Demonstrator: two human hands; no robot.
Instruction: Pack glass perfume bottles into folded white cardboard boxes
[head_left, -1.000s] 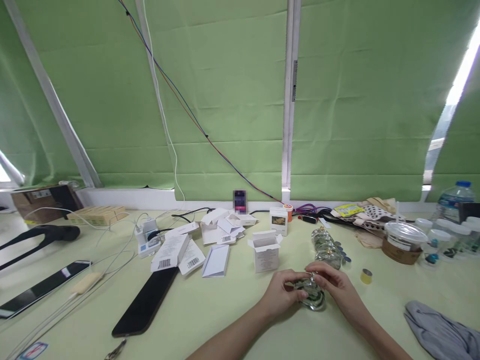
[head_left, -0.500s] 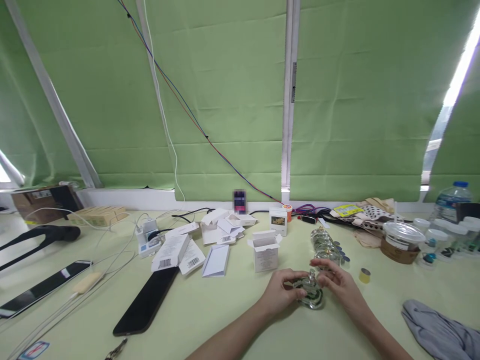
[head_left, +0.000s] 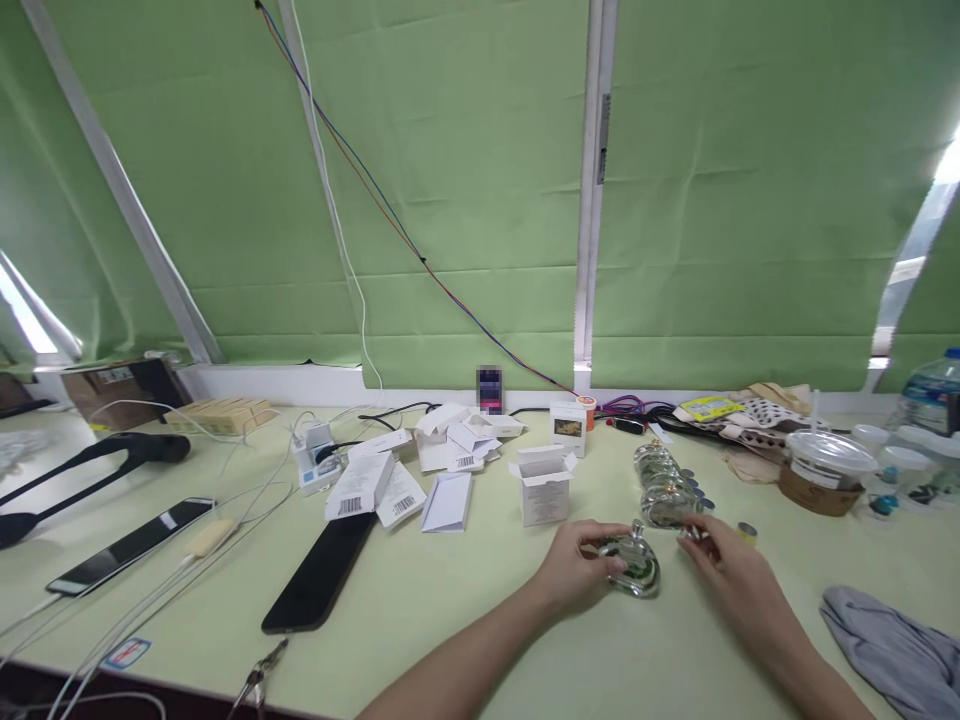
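My left hand grips a small, flat, round clear-glass bottle by its left side, thumb in front and fingers behind. The bottle is tilted and its short narrow neck points up. To its right, my right hand is apart from it, with fingertips pinched together. A small shiny piece shows at those fingertips, too small to name. Just behind, a row of similar glass bottles stretches away over the table, with several dark round discs along its right side.
An open white carton stands left of the bottles, near flattened white boxes. A black phone lies farther left. To the right are a grey cloth, a lidded cup and a small yellow roll.
My right hand has moved right, away from the bottle's neck, with a small shiny piece at its fingertips. My left hand still holds the bottle. The view has shifted slightly.
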